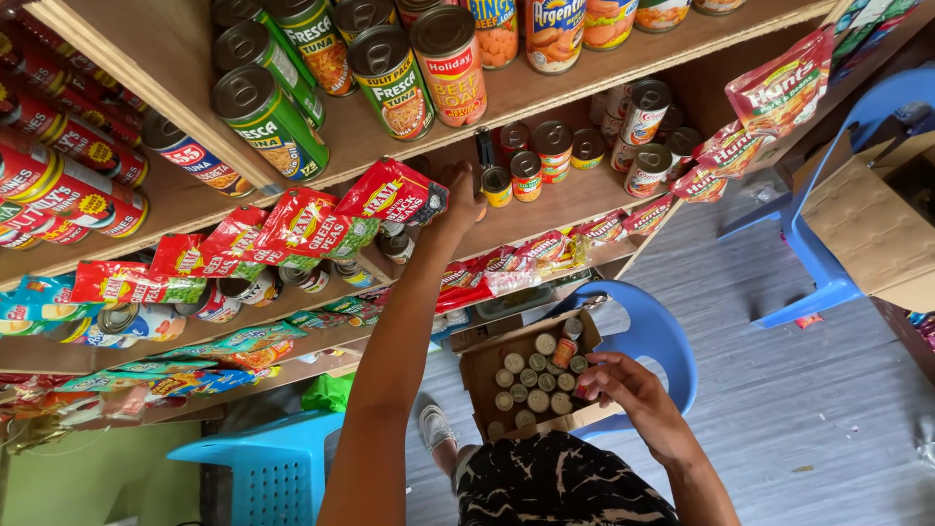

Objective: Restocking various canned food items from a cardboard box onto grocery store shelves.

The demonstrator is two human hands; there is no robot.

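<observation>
My left hand reaches up to a wooden shelf, just beside a small yellow-labelled can and a hanging red pouch. Its fingers are curled against the shelf, and I cannot see whether they hold anything. My right hand is down at an open cardboard box resting on a blue plastic chair. The box holds several small upright cans and one red can lying on its side. The fingertips of my right hand close on a small reddish can at the box's right edge.
Wooden shelves carry rows of large green and red cans, small cans and strips of red and green pouches. A second blue chair stands lower left. Another blue chair holds a large cardboard box at the right.
</observation>
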